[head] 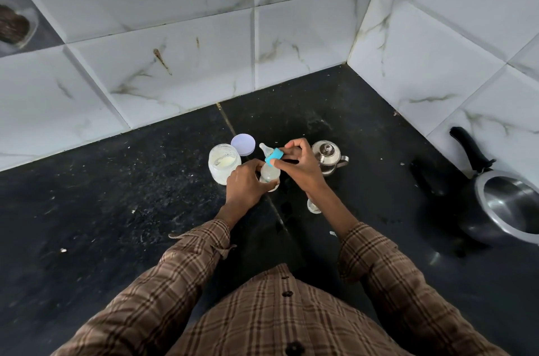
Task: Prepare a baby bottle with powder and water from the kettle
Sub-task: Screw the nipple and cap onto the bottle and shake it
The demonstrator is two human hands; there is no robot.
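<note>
- The baby bottle (270,172) stood slightly tilted over the black stone counter (116,180), between the open powder jar (223,164) and the small steel kettle (328,159).
- The left hand (245,186) gripped the bottle's clear lower body, fingers curled round it; whether its base touched the counter could not be told.
- The right hand (297,164) pinched the blue screw collar (274,157) between thumb and fingertips, the silicone teat (264,148) pointing up and away to the left.
- By the look of it, the bottle was light, stiff plastic, probably smooth and a little slippery if wet; the body was the place to steady it and the ribbed collar the place to turn. The teat was soft and would give no purchase.
- The bottle held a pale, cloudy content in its lower part; the level was hard to read behind the fingers.
- The powder jar was uncapped, with off-white powder clinging to its inner wall and bottom; its round pale lid (243,144) lay flat just behind it.
- The kettle had its knobbed lid on; what it held was hidden.
- A small clear object (313,206) lay on the counter under the right wrist, possibly the bottle's cap.
- An open pressure cooker (507,210) with a black handle sat well apart at the right, seemingly empty.
</note>
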